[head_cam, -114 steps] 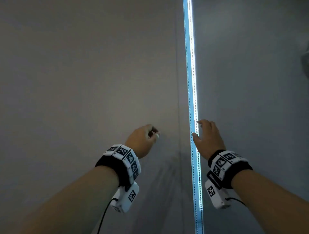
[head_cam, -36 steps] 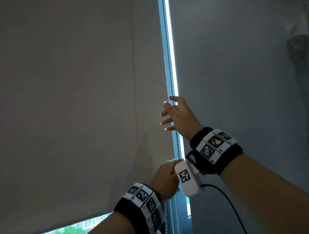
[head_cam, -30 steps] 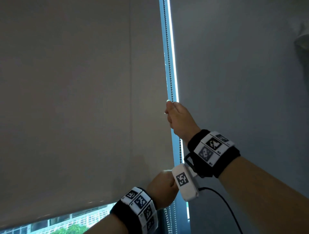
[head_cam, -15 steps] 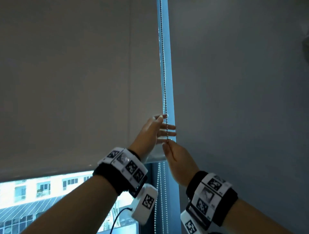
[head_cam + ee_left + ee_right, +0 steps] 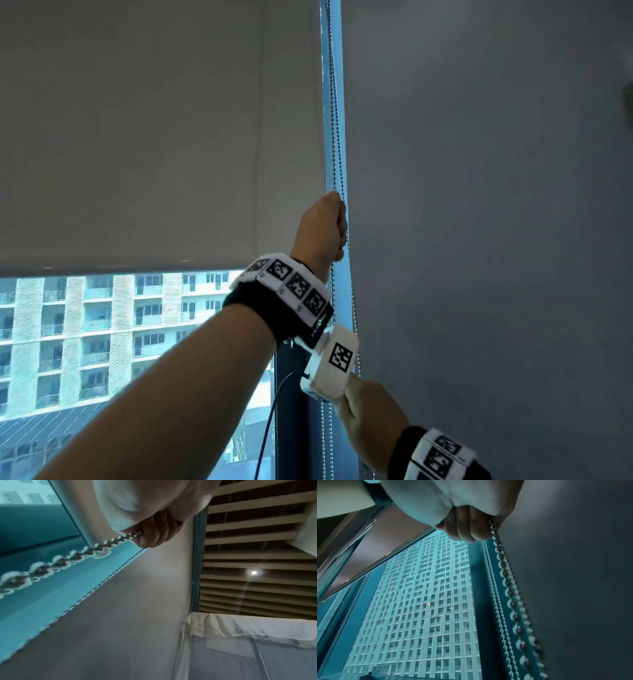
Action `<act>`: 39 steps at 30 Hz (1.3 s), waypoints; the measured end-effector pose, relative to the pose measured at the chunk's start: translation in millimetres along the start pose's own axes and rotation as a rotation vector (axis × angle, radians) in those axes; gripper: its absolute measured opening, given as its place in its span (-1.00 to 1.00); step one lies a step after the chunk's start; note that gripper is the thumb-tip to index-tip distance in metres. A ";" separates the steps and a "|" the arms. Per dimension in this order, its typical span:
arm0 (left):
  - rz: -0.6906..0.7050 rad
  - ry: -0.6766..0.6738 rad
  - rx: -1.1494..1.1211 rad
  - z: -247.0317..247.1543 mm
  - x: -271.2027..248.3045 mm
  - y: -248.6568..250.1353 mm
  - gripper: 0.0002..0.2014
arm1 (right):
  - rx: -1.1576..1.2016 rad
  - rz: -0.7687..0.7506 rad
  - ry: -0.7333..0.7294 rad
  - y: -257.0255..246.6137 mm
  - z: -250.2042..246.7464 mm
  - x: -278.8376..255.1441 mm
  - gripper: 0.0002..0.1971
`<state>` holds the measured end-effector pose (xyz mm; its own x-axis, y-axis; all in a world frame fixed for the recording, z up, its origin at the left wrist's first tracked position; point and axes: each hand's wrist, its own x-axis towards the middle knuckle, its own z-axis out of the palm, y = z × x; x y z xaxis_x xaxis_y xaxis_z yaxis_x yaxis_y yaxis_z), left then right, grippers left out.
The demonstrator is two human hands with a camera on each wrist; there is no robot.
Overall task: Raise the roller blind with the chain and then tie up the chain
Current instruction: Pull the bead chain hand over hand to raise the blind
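Gripping the bead chain (image 5: 337, 144) beside the half-raised roller blind (image 5: 154, 137), the left hand (image 5: 322, 229) clenches it high and the right hand (image 5: 371, 407) clenches it lower. Light, limp and probably slippery, it seems best pinched between beads. No readable writing shows.

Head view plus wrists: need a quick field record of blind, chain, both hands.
blind: roller blind partly raised, its bottom edge above a strip of window showing a building
chain: bead chain hangs in the gap right of the blind
left hand: left hand high, grip closed on the chain
right hand: right hand low, fingers curled round the chain
tied up: not yet
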<state>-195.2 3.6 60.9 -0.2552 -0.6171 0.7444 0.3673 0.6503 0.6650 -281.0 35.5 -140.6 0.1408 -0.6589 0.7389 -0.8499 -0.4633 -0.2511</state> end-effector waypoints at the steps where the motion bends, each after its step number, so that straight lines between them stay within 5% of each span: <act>1: 0.017 0.003 0.033 0.3 -2.9 -4.6 -0.67 | 0.006 0.008 -0.025 0.4 0.1 -1.8 -0.68; 6: 0.051 -0.014 0.131 -2.0 -18.7 -21.5 -0.64 | 0.163 0.058 0.108 9.0 -10.0 12.1 -0.32; 9: 0.091 -0.023 0.245 -5.2 -33.8 -39.0 -0.65 | 0.332 0.072 0.280 6.7 -29.7 40.5 -0.33; 12: 0.101 -0.005 0.301 -10.9 -46.6 -60.5 -0.64 | 0.412 0.060 0.379 -5.0 -57.1 73.8 -0.61; 16: 0.088 -0.038 0.219 -14.2 -59.2 -79.8 -0.64 | 0.564 0.093 0.349 -24.6 -87.7 110.3 -0.88; 19: 0.080 -0.056 0.289 -13.9 -71.7 -90.9 -0.68 | 0.649 0.097 0.272 -46.1 -102.4 127.0 -0.67; 23: -0.028 -0.150 0.220 -19.7 -95.1 -114.3 -0.75 | 0.754 0.121 0.204 -59.1 -111.7 138.9 -0.66; 26: -0.113 -0.253 0.228 -28.9 -109.5 -129.0 -0.85 | 0.687 0.122 0.222 -55.4 -100.6 136.5 -0.68; 30: -0.147 -0.349 0.309 -41.0 -113.2 -141.1 -0.57 | 0.621 0.019 0.393 -47.8 -75.9 123.0 -0.59; 39: -0.145 -0.220 0.097 -40.2 -42.3 -75.1 -0.40 | 0.421 -0.024 0.360 -25.9 -48.2 92.6 -0.67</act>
<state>-176.0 -36.9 -22.9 -0.4910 -0.6027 0.6290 0.2279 0.6080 0.7605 -270.4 15.0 -35.6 -0.0875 -0.4348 0.8962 -0.5617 -0.7215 -0.4049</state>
